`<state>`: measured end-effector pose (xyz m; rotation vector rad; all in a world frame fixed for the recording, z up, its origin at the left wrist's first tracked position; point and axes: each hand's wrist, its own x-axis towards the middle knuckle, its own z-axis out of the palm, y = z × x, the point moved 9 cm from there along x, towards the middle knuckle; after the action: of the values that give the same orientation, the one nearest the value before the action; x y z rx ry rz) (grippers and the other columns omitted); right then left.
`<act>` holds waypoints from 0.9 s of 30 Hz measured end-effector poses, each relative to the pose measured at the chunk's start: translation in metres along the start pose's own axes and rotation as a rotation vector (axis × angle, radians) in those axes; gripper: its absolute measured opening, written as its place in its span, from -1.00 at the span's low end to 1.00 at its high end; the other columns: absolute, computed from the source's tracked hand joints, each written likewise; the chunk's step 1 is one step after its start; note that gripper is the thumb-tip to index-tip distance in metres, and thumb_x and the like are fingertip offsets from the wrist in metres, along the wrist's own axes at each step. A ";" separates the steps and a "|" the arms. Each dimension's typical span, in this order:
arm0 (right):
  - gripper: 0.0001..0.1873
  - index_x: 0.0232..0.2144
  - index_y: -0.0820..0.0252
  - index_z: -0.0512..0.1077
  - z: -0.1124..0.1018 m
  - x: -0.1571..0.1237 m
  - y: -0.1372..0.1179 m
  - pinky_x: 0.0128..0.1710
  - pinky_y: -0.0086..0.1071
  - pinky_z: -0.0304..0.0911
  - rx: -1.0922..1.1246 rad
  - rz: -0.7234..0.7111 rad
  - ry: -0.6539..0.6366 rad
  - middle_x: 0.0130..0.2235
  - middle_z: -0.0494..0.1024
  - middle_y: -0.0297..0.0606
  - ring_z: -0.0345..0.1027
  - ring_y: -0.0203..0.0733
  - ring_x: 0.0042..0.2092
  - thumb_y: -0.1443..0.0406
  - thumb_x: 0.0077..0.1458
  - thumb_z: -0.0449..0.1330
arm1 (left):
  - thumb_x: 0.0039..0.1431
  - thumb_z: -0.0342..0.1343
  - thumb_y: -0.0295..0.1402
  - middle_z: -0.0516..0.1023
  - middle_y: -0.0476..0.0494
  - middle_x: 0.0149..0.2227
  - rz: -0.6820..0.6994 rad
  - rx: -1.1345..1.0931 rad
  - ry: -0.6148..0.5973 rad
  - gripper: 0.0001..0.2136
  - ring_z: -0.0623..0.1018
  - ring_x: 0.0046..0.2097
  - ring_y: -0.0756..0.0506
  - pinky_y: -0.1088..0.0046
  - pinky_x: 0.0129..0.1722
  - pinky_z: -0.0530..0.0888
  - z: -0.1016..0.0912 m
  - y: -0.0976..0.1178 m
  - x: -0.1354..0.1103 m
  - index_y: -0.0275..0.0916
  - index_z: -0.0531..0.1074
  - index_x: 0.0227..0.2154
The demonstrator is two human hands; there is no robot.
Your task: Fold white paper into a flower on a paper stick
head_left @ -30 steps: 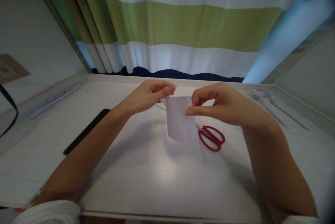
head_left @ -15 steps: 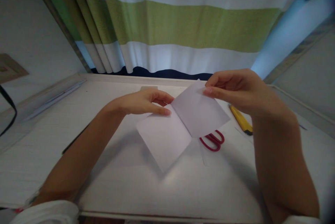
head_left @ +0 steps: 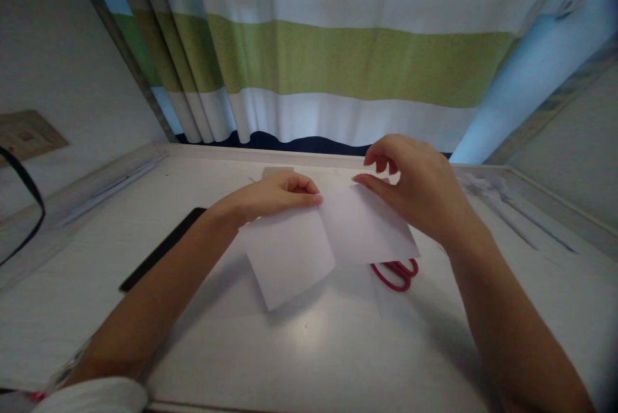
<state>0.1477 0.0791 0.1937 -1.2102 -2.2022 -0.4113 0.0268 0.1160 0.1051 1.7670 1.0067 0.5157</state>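
Observation:
A white sheet of paper (head_left: 290,258) with a crease down its middle is held above the table, its two halves angled to each other. My left hand (head_left: 284,194) pinches the upper edge close to the crease, thumb on the near side. Over the top of the right half is my right hand (head_left: 410,188), its thumb and forefinger apart with a gap between the tips; the thumb is at or just above the paper's edge. Scissors with red handles (head_left: 398,275) lie under the paper's right corner, their blades mostly covered.
A flat black object (head_left: 164,249) lies partly beneath my left forearm. Thin items, seemingly in clear wrapping (head_left: 502,197), lie at the right wall. A small beige piece (head_left: 277,172) sits behind my left hand. A curtain (head_left: 338,65) hangs at the back.
My right hand has loosened its pinch on the paper and moved slightly left. The paper has turned and its right half has lowered. The yellow tool is now out of sight around my right arm.

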 end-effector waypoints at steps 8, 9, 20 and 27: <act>-0.73 -0.32 0.23 0.37 0.023 -0.005 -0.031 -0.02 -0.05 -0.08 -0.190 -0.121 -0.120 -0.31 0.47 -0.15 0.27 -0.03 -0.17 0.16 0.05 0.02 | 0.01 0.04 -0.18 0.45 -0.01 -0.56 0.109 -0.014 0.214 -0.78 0.42 -0.58 0.02 0.60 -0.67 0.26 -0.019 -0.004 0.004 -0.25 0.30 -0.43; -0.68 -0.31 0.24 0.38 0.026 -0.005 -0.031 0.02 0.01 -0.17 -0.201 -0.117 -0.133 -0.29 0.48 -0.13 0.27 0.00 -0.15 0.13 0.06 0.00 | 0.01 0.04 -0.17 0.44 0.00 -0.56 0.113 -0.030 0.222 -0.78 0.41 -0.60 0.03 0.61 -0.68 0.26 -0.020 -0.004 0.004 -0.24 0.29 -0.42; -0.44 -0.08 0.23 0.27 0.049 -0.009 -0.027 -0.27 -0.20 0.21 0.091 0.033 -0.243 -0.20 0.47 -0.09 0.33 0.00 -0.19 -0.02 -0.03 0.01 | 0.02 0.06 -0.25 0.44 0.04 -0.52 0.191 -0.241 0.144 -0.71 0.42 -0.60 0.05 0.65 -0.68 0.30 -0.012 0.012 -0.003 -0.16 0.11 -0.24; -0.67 -0.19 0.19 0.35 0.050 -0.009 -0.025 -0.31 -0.31 0.18 0.222 0.015 -0.323 -0.25 0.46 -0.18 0.34 -0.12 -0.28 0.17 -0.01 0.07 | 0.01 0.08 -0.37 0.45 0.02 -0.45 0.318 -0.183 0.012 -0.73 0.45 -0.44 0.05 0.59 -0.48 0.35 -0.004 0.023 -0.008 -0.18 0.16 -0.22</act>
<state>0.1134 0.0856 0.1491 -1.2376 -2.4285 0.0415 0.0286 0.1085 0.1286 1.7671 0.6649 0.7923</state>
